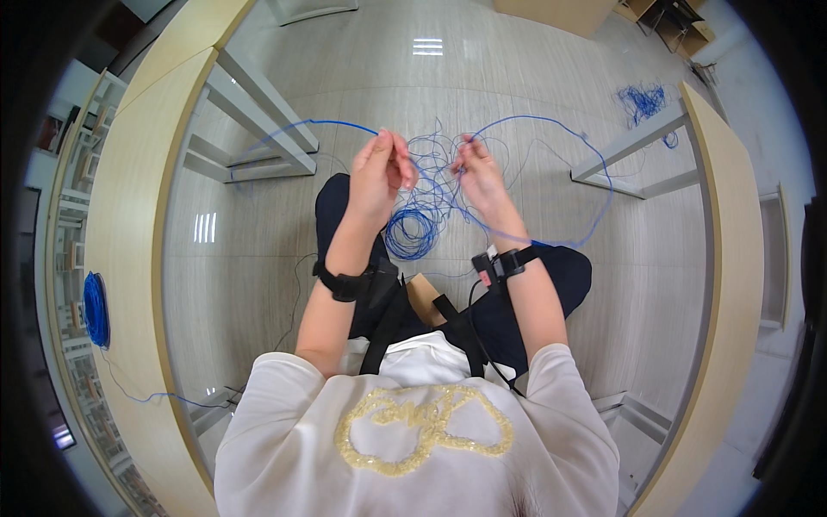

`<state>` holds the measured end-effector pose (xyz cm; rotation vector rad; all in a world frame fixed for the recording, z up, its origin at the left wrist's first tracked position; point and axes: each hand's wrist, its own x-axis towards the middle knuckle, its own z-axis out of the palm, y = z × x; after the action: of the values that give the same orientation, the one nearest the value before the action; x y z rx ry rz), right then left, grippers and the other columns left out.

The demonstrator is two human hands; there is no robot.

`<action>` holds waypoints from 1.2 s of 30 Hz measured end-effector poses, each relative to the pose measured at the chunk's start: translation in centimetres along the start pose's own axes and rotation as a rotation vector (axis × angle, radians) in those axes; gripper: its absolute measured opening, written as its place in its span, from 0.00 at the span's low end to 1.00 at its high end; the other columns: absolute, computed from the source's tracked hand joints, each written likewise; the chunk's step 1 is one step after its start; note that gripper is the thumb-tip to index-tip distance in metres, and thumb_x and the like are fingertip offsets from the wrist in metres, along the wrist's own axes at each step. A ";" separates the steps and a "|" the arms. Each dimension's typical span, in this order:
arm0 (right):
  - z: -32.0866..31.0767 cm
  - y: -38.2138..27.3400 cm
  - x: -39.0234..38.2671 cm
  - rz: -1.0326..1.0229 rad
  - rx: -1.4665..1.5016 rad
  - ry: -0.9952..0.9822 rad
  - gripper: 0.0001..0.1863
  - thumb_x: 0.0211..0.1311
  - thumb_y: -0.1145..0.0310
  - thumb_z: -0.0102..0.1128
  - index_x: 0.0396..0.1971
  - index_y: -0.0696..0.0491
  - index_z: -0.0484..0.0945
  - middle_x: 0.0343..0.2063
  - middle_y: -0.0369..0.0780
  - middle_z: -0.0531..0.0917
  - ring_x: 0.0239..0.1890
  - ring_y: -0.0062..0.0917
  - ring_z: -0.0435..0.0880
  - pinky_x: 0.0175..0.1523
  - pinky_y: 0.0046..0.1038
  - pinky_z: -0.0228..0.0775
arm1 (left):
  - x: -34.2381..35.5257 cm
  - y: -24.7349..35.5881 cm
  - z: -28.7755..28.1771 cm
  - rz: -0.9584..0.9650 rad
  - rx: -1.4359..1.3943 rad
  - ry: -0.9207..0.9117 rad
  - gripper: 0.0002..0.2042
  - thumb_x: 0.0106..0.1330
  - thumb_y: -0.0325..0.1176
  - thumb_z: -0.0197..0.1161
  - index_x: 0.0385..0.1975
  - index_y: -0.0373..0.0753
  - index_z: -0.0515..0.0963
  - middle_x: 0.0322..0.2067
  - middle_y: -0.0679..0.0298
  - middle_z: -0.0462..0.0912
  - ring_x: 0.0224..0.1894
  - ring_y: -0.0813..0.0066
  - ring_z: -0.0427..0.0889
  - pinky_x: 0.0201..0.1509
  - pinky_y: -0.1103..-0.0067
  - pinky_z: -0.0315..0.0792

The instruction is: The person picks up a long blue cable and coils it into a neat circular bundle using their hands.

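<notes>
My left hand (379, 178) is closed, thumb and fingertips pinched on a thin blue wire (340, 123), which arcs away to the left. Opposite it, my right hand (481, 179) is slightly blurred, with its fingertips closed on the blue wire too. From there a wide loop of wire (609, 177) swings out to the right and curves back over my right forearm toward the middle. Between and beyond my hands lies a loose tangle of blue wire (438, 164). A rounder coil of blue wire (412, 234) rests on the floor between my legs.
Pale wooden tables with grey metal legs stand at left (146, 233) and right (722, 258). A wound blue coil (96, 310) lies on the left table, one strand trailing off its edge. Another blue tangle (644, 103) is on the tiled floor at far right. Both wrists wear black straps with devices.
</notes>
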<state>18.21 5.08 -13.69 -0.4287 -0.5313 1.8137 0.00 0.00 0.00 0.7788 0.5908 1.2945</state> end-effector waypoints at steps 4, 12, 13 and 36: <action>1.5 -6.9 0.1 -0.270 -0.095 0.023 0.08 0.56 0.75 0.49 0.37 0.53 0.72 0.29 0.38 0.76 0.34 0.24 0.75 0.43 0.28 0.67 | -0.5 2.5 -2.7 -0.163 0.106 0.028 0.16 0.64 0.41 0.45 0.18 0.39 0.66 0.07 0.69 0.65 0.08 0.81 0.62 0.12 0.85 0.58; 4.6 -22.4 -6.1 -0.759 -1.486 0.049 0.08 0.52 0.85 0.49 0.32 0.60 0.73 0.32 0.41 0.78 0.38 0.23 0.76 0.44 0.20 0.68 | 2.3 5.4 -11.2 -0.270 0.463 0.319 0.14 0.61 0.39 0.50 0.17 0.39 0.68 0.08 0.70 0.66 0.08 0.82 0.63 0.11 0.84 0.59; 4.8 -23.7 -7.4 -0.821 -1.590 0.065 0.08 0.51 0.86 0.49 0.31 0.61 0.73 0.32 0.41 0.78 0.37 0.24 0.76 0.43 0.20 0.68 | 3.1 5.7 -12.7 -0.258 0.515 0.410 0.14 0.61 0.39 0.50 0.17 0.38 0.68 0.08 0.70 0.67 0.08 0.82 0.64 0.11 0.84 0.59; -6.3 -16.7 -15.2 -0.570 -2.702 0.391 0.09 0.40 0.77 0.52 0.26 0.51 0.67 0.22 0.36 0.73 0.28 0.28 0.74 0.26 0.28 0.68 | 6.6 15.5 -21.1 0.373 -0.169 0.707 0.08 0.62 0.28 0.44 0.21 0.36 0.64 0.15 0.68 0.61 0.17 0.80 0.61 0.20 0.83 0.60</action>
<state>39.19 -4.24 -9.26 -1.8585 -2.1551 -0.6440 -24.40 11.50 -0.61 0.2746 0.9049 1.9575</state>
